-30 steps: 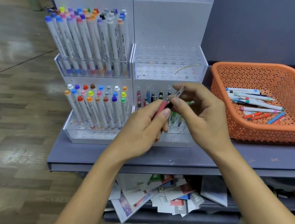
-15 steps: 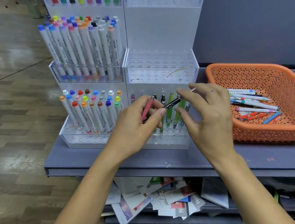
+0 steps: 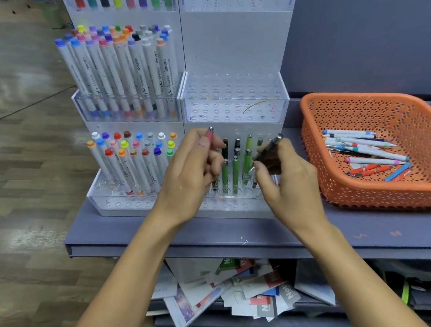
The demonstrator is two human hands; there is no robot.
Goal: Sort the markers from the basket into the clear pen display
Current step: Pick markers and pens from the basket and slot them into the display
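Crowding could topple green pens at three o'clock of left hand, which pinches pink pen; right hand grips dark pen.

"Acrylic Marker" in script was made out on the white colour-capped plastic marker barrels; the brand word printed beside it couldn't really be read, tbh.

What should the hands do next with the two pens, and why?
Probably the right hand should lower its dark metal-tipped pen into a free hole of the clear plastic pen display. It pinches the pen just above the bottom rack, beside the standing green pens, and empty holes show in front. The left hand holds a pink pen.
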